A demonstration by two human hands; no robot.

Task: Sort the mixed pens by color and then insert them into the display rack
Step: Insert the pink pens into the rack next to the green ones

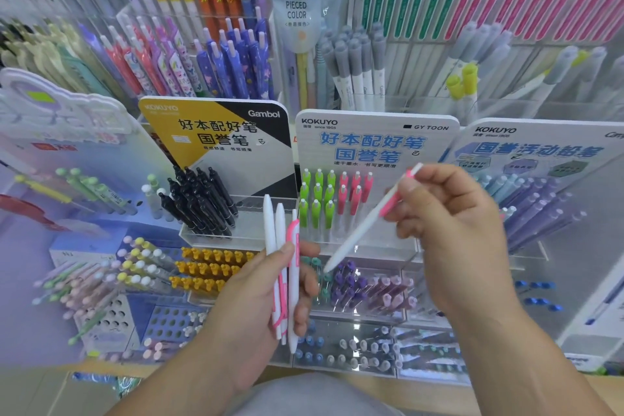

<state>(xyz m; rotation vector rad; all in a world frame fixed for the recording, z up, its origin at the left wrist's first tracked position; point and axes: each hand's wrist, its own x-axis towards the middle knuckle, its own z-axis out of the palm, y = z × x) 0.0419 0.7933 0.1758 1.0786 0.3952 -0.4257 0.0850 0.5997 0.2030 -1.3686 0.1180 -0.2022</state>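
My left hand grips a bundle of three white pens with pink clips, held upright in front of the shelves. My right hand pinches a single white pen with a pink clip, tilted with its tip pointing down and left. Just behind it stands the clear display rack under a white KOKUYO sign, holding rows of green-clip pens on the left and pink-clip pens beside them. The single pen's tip hovers below and in front of that rack.
Black pens fill a clear holder to the left under a yellow and black sign. Yellow-topped pens, purple pens and blue pens sit in lower trays. Lilac pencils stand at the right. Hanging pens cover the back wall.
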